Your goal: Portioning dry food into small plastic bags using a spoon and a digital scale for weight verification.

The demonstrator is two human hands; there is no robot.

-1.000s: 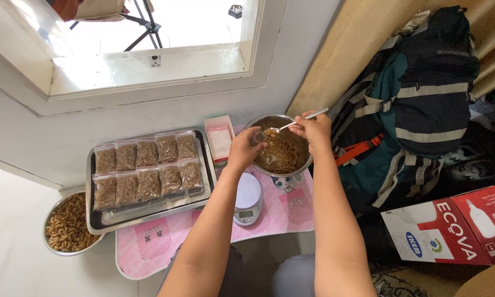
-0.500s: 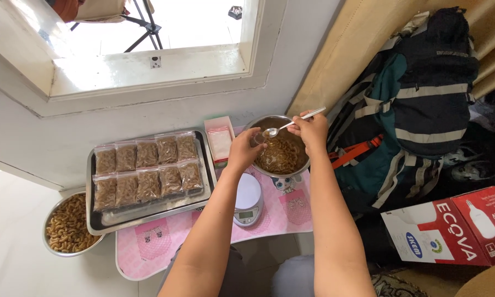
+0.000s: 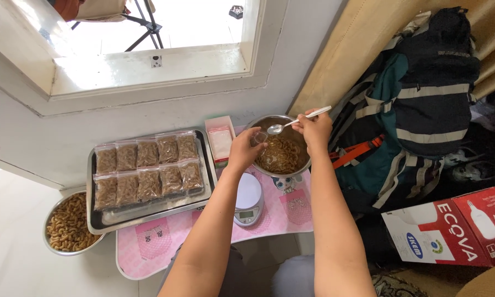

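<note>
Head view: my right hand (image 3: 315, 129) is closed around a metal spoon (image 3: 297, 121) over a steel bowl (image 3: 269, 122) of brown pasta. The spoon's long axis runs nearly level, handle up-right, its bowl end pointing left toward my left hand (image 3: 243, 149), which pinches a small clear bag (image 3: 258, 138) at the bowl's left rim, above a kitchen scale (image 3: 248, 199).

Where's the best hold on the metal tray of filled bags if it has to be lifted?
Take the tray by its raised rim at the two short ends, left and right, one hand each. The bags cover most of the bed, so only the rim and the bare near strip are free. The left end overhangs the pink table, letting fingers curl under; lift level, judging by the loose bags.
</note>
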